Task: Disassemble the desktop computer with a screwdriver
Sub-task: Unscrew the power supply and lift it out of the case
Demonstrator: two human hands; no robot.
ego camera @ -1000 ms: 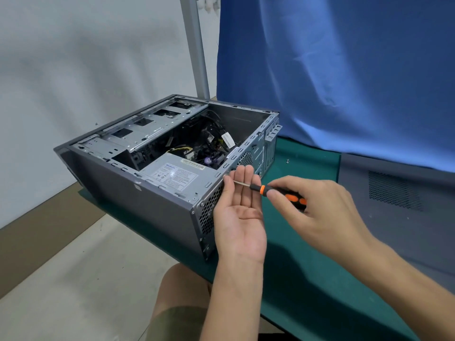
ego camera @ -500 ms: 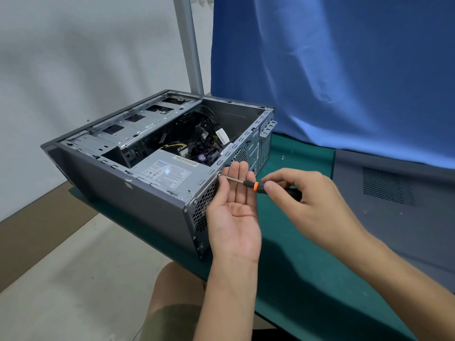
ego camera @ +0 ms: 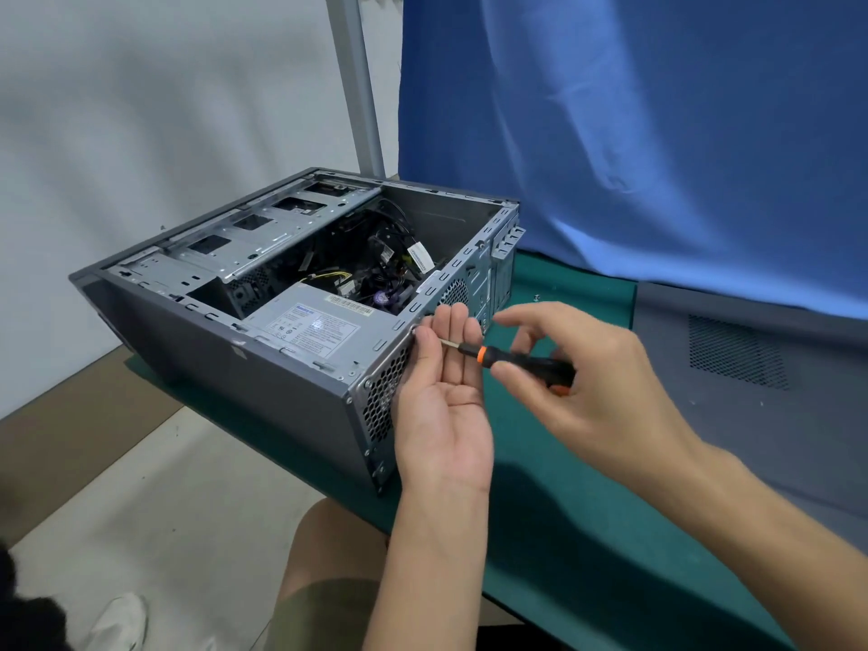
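Head view: over the last second the screwdriver [ego camera: 521, 364] tip has travelled from above the open palm to the rear panel of the desktop computer [ego camera: 282, 368]. It now meets what I take to be a power-supply screw, hidden behind the thumb. The left hand [ego camera: 444, 401] lies palm up against the perforated grille, its fingers [ego camera: 458, 331] straight and pressed together under the shaft, thumb raised to the tip. The right hand [ego camera: 587, 378] holds the black handle between thumb and lower fingers, while its index finger has lifted off and spread. I read that as a regrip between turns: the screw is being worked out, with the left palm placed to catch it. The computer lies open on its side at the tabletop's [ego camera: 563, 533] near left corner, overhanging the edge. A grey vented panel [ego camera: 751, 392] lies toward the right edge. Blue cloth [ego camera: 634, 133] hangs behind, a metal post [ego camera: 357, 86] stands beside it, and there is pale floor [ego camera: 164, 509] below.
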